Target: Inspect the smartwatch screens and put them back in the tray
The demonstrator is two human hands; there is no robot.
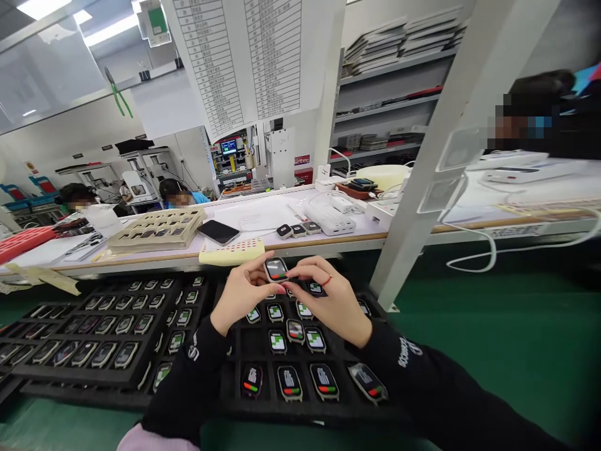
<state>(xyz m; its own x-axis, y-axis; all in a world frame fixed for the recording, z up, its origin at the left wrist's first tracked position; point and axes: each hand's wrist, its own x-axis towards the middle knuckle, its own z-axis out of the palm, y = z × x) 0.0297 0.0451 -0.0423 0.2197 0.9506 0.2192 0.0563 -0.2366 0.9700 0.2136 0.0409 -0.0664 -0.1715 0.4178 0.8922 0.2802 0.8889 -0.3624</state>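
Between my two hands is a smartwatch [275, 268] without a strap, its lit screen facing me with a green and red strip at the lower edge. My left hand [241, 291] grips its left side with the fingers behind and the thumb below. My right hand [331, 299], a red ring on one finger, pinches the right edge. Below lies a black foam tray [244, 344] of similar watches in compartments. Some show green and white screens, such as the watch [277, 341]; the front row, including one watch [289, 383], shows dark screens with red and green strips.
More black trays of watches [106, 326] lie to the left. On the bench behind are a phone [218, 232], a beige tray [154, 230], small dark watch-like pieces [298, 230] and a white power strip [331, 216]. A white post [417, 169] rises at right. Other people sit beyond.
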